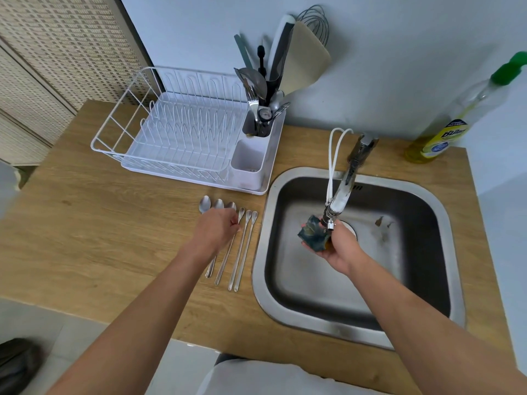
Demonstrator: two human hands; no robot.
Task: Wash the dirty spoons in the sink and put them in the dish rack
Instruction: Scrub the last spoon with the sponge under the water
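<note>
Several metal spoons (241,252) lie side by side on the wooden counter, just left of the steel sink (263,252). My left hand (218,229) rests palm down over the handles of the left ones, fingers curled onto them; whether a spoon is gripped is hidden. All the spoons still lie flat. Over the sink basin, my right hand (339,249) holds a dark green sponge (312,235) right under the faucet (342,192) nozzle. No running water is visible. The white dish rack (182,132) stands behind the spoons, its plate slots bare.
The rack's cutlery holder (258,121) is packed with utensils, with an open white compartment (248,158) in front of it. A dish soap bottle (447,132) stands at the back right corner. Small debris (379,220) lies in the sink.
</note>
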